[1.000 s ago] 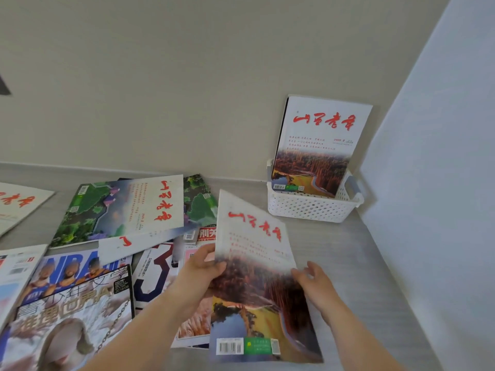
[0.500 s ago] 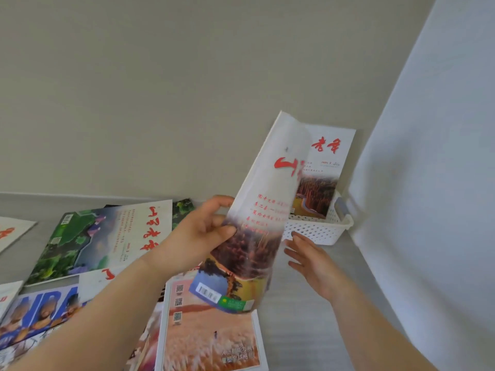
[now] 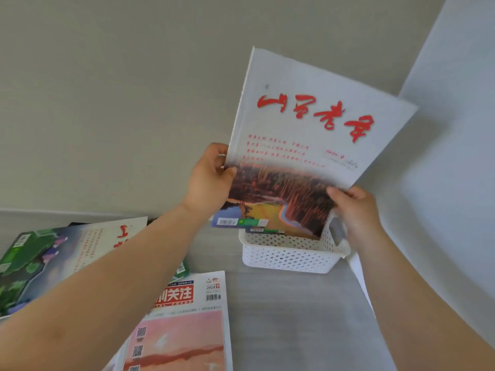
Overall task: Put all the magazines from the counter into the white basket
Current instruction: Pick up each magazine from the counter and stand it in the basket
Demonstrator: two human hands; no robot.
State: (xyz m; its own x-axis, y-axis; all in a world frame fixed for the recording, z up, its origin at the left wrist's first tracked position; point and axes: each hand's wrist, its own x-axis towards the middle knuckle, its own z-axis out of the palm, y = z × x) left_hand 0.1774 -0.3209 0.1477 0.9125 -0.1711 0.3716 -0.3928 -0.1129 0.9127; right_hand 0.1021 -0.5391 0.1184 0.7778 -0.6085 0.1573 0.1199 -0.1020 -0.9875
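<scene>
Item: white magazine with red title [image 3: 302, 145], held upright and tilted, its lower edge at the mouth of the white basket [image 3: 288, 254], which sits at the counter's [image 3: 289, 311] far right corner against the wall; the bottom right corner looks already inside the rim, the bottom left corner with the barcode hangs outside the basket's left wall

Left hand [image 3: 211, 180]: I have it clamped on the spine edge, thumb over the cover, fingers behind; right hand [image 3: 353, 207]: pinching the lower right edge, just above the basket's right handle

Already lodged: a second copy appears to stand in the basket behind this one; only a strip with a barcode shows, so I cannot tell how it leans

Handling note, my judgement: the cover is thin and will bow, so I keep both grips until the lower edge is level; I swing the left corner inward over the left wall, then lower straight down in front of the lodged copy; I release the right side first, since it crowds the handle; the basket is light and may slide toward the wall if pushed

Outstanding on the counter: green lotus magazine [image 3: 40, 261] toward the left edge; pink-cover magazine [image 3: 184, 328] at the near edge; more lie partly hidden under my left forearm
</scene>
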